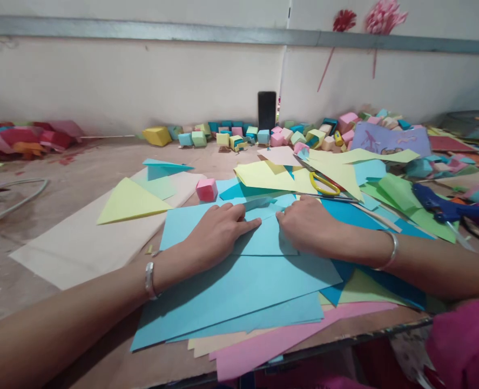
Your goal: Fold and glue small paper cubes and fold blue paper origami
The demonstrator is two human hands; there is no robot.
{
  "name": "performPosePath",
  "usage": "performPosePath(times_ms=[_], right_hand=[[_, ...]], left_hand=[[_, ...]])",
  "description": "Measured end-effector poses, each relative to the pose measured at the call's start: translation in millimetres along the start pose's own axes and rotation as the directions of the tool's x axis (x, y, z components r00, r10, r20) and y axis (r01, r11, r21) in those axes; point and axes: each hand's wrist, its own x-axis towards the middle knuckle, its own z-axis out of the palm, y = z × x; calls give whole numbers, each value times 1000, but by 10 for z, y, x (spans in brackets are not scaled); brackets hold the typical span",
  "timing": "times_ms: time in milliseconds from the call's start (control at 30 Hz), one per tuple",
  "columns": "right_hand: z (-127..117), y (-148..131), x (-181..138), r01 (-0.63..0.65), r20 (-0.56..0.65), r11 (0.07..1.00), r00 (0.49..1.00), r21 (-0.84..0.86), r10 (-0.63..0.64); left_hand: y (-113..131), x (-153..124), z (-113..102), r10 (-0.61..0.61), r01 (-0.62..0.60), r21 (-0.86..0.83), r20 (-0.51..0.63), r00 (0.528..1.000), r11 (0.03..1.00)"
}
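A light blue sheet of paper [190, 222] with a folded upper edge lies on top of larger light blue sheets [239, 294]. My left hand [217, 232] rests on its left half, fingers bent over the far edge and thumb stretched toward the middle. Opposite it, my right hand [306, 227] is closed at the sheet's right side, with the thumb pressed to the paper and the other fingertips hidden. Between the hands, small folded flaps of light blue paper show. Just beyond the left hand sits a pink paper cube [207, 189].
Yellow-handled scissors [324, 183] lie on papers beyond my right hand. A blue glue gun [445, 204] is at the right. Several paper cubes [198, 139] line the wall, where a black phone [267, 109] stands upright. A yellow folded paper [132, 202] lies at left on a pale sheet [89, 240].
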Motion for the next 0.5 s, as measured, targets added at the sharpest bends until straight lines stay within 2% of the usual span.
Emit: performPosePath(times_ms=[133,200,300,400,500], right_hand=[[-5,72,-7,-101,41,995,994,-27,102],[-10,56,-36,-117,11,992,993,-48,118],[-3,-28,-74,-35,-75,998,997,-43,32],[28,-95,-61,26,-44,999,999,-42,-28],[70,-98,-19,15,-5,998,1000,-59,-16]], left_hand=[[13,7,-6,-2,1,12,14,1000,1000],[17,8,-4,-1,0,29,25,1000,1000],[20,11,-8,2,-3,39,32,999,999],[27,23,-39,-8,7,26,42,999,1000],[55,19,-92,-31,27,41,93,995,999]])
